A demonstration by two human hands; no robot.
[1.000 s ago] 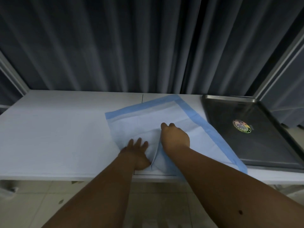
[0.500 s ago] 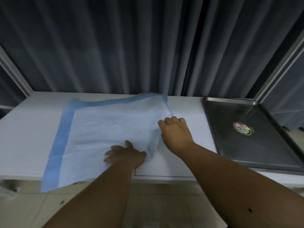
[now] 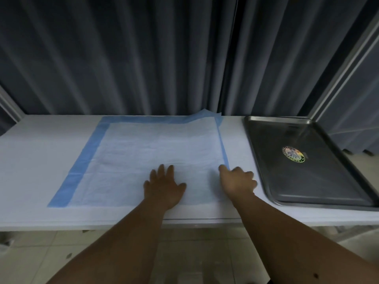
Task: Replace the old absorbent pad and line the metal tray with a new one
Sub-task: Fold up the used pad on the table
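Note:
A white absorbent pad with a blue border lies unfolded and flat on the white table, its far right corner slightly rumpled. My left hand rests palm-down on the pad near its front edge, fingers spread. At the pad's right edge my right hand has its thumb on the blue border and its fingers curled beside it, pinching that edge. The metal tray sits on the table to the right, unlined, with a round shiny sticker on its floor.
The white table runs the width of the view, with its front edge just below my hands. Dark grey curtains hang right behind it. A tiled floor shows below.
The pad has been unfolded from a small folded shape at the centre right into a full sheet spread to the left. Both hands have come to rest at its front right part.

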